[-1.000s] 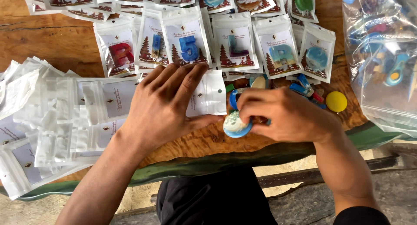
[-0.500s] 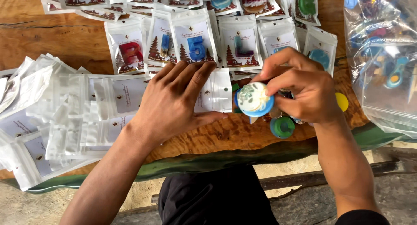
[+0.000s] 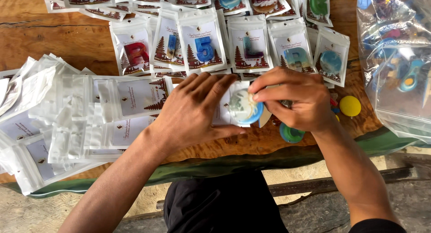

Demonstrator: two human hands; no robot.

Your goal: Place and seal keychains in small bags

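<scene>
Near edge, table centre: a round blue-and-white disc (image 3: pixel 244 108) is pinched between thumb and fingertips of the right hand (image 3: pixel 294 102), just above a small white pouch (image 3: pixel 224 114).
Left hand (image 3: pixel 191 111): laid flat, fingers spread, pressed on the white pouch.
Left side: a heap of empty white pouches (image 3: pixel 54 116) is stacked.
Far side: 1 row of filled pouches (image 3: pixel 204 42) is laid out.
Right of right hand: a yellow disc (image 3: pixel 350 106) and a green disc (image 3: pixel 292 134) are lying on the wooden table (image 3: pixel 58 39).
Far right: a clear bag of pieces (image 3: pixel 397 57) is seen.

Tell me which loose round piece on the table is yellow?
The small round piece lying farthest right, just beyond the right hand. The other loose one, below that hand, is green and teal.
</scene>
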